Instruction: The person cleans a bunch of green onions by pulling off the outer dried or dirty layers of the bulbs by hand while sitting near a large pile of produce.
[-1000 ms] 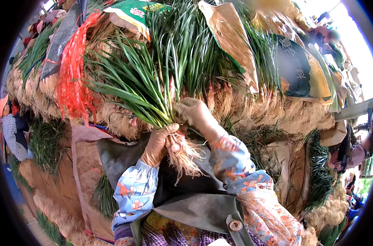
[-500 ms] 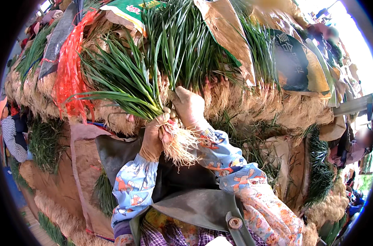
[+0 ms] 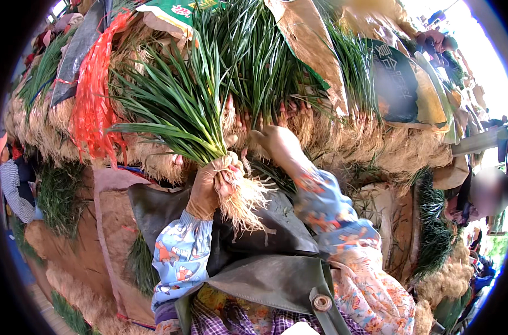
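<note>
My left hand, in a tan glove, is wrapped round a bunch of long-leaved green plants. It grips them at their pinkish bases, with the leaves fanning up and to the left. Their pale stringy roots hang out to the right of the fist. My right hand, also gloved, is at the front of a heap of similar plants, by their stem bases. Its fingers are bent together at the roots; what they hold, if anything, is hidden.
Red plastic strands hang over the heap's left part. A brown sack piece and a dark printed sack lie on the leaves. A dark apron covers my lap. Other people are at the far left and right.
My right hand has moved from beside the left fist to the right, toward the heap's roots. The left hand keeps its bunch, whose leaves now stand a little more upright.
</note>
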{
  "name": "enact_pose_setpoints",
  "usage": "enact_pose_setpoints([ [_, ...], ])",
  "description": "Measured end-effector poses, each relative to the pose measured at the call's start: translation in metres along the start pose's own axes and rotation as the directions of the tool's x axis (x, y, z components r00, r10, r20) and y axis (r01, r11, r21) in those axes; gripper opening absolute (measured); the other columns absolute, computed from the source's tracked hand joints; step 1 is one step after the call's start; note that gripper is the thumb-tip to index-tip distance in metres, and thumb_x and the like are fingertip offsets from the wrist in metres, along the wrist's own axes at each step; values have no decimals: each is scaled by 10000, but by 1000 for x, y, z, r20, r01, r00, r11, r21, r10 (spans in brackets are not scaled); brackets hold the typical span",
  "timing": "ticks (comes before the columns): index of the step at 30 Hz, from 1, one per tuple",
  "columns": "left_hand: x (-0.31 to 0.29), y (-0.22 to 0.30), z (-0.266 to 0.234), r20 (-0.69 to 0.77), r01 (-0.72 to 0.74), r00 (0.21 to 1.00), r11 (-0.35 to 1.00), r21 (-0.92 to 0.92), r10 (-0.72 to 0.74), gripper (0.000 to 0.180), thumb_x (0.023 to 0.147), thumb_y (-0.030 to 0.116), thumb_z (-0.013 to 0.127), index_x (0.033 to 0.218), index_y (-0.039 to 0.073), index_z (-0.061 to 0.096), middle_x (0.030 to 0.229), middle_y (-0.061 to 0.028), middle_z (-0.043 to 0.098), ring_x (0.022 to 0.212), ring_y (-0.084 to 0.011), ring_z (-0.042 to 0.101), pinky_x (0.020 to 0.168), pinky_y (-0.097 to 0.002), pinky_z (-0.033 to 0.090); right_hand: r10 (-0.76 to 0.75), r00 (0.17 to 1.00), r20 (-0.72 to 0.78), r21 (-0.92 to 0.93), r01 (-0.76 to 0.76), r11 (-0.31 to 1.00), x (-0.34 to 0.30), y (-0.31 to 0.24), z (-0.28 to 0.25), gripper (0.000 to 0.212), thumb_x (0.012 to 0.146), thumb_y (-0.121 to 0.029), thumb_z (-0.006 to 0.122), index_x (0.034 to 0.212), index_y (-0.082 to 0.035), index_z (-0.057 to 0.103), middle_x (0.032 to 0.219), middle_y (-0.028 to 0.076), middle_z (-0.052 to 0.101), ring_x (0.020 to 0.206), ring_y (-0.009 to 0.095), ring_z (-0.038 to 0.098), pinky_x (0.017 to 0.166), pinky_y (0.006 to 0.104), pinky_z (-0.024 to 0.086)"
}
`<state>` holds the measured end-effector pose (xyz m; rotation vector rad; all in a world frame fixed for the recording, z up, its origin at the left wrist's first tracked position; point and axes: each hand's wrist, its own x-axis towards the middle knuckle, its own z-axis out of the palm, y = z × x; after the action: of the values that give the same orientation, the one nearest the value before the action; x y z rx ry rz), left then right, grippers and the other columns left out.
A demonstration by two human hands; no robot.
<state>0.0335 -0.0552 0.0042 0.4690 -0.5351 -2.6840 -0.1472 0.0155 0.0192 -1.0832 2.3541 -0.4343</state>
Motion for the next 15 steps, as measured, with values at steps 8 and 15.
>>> enact_pose_setpoints([
  [8, 0, -6, -18, -181, 9, 979, 878, 479, 89, 191, 764, 47, 637, 944, 17, 581, 792, -47, 613, 632, -129, 576, 563, -242, 479, -92, 988, -122, 464, 139, 875, -3, -5, 32, 241, 849, -279, 560, 833, -44, 608, 657, 137, 606, 576, 257, 591, 563, 369, 479],
  [15, -4, -1, -11, -102, -91, 988, 970, 225, 116, 196, 822, 113, 601, 989, 38, 530, 823, -53, 581, 676, -168, 614, 594, -288, 518, -213, 855, -472, 220, 349, 911, -18, -44, 31, 218, 821, -233, 576, 698, -57, 541, 619, 167, 554, 566, 349, 554, 509, 398, 455],
])
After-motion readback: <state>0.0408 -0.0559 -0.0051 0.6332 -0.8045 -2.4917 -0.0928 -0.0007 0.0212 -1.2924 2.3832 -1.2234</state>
